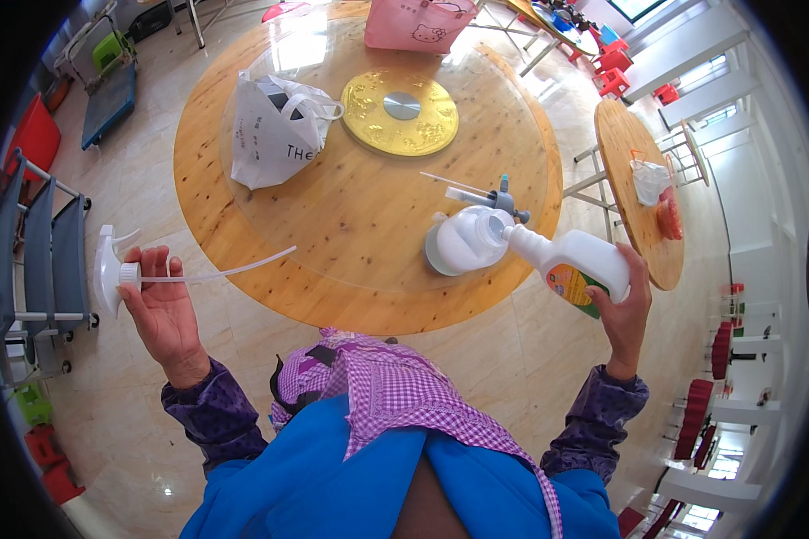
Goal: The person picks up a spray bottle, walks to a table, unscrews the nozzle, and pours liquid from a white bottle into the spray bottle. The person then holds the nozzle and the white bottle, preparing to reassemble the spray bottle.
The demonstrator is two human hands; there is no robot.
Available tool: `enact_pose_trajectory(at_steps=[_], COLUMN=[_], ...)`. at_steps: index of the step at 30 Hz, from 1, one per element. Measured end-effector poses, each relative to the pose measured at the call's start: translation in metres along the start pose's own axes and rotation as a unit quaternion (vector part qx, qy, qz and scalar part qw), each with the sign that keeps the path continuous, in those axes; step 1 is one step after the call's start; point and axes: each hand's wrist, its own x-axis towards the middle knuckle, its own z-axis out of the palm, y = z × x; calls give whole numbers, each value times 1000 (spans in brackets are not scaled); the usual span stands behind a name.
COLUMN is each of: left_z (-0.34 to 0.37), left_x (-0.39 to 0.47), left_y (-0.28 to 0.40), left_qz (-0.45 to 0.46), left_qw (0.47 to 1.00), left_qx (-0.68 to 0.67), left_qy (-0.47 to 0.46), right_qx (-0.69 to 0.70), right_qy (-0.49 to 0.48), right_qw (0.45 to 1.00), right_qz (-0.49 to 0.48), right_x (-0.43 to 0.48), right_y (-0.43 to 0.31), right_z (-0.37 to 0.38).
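Observation:
My left hand (pixel 165 303) holds a white trigger spray head (pixel 111 271) by its collar, left of the round wooden table (pixel 371 313). Its thin dip tube points right, over the table's edge. In my right hand (pixel 623 306) is a white plastic bottle (pixel 583 259) with an orange and green label, tilted so its neck meets the open mouth of a translucent white container (pixel 472 239) on the table. Whether liquid is flowing I cannot tell. Just behind the container lies a grey pump or spray head (pixel 502 201) with clear tubes.
A white carrier bag (pixel 266 145) stands at the table's left, beside a gold disc with a silver centre (pixel 401 124). A pink bag (pixel 414 27) is at the far edge. Another wooden table (pixel 620 168) stands right; a grey shelved cart (pixel 37 249) is left.

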Motion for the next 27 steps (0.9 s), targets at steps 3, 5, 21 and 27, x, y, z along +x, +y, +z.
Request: enact_pose_trajectory(at_steps=[3, 5, 21, 27], left_z=[0, 0, 1, 3], left_x=[0, 0, 1, 2], left_y=[0, -1, 0, -1], left_qz=[0, 1, 4, -6], left_qw=[1000, 1000, 1000, 1000], left_qx=[-1, 0, 6, 6], left_qy=[-3, -4, -7, -13], right_qx=[3, -11, -3, -30], right_qy=[-1, 0, 2, -39], right_qw=[1000, 1000, 1000, 997], right_qz=[0, -7, -10, -58], right_x=[0, 1, 0, 32], right_y=[-1, 0, -1, -11], right_z=[0, 0, 0, -8])
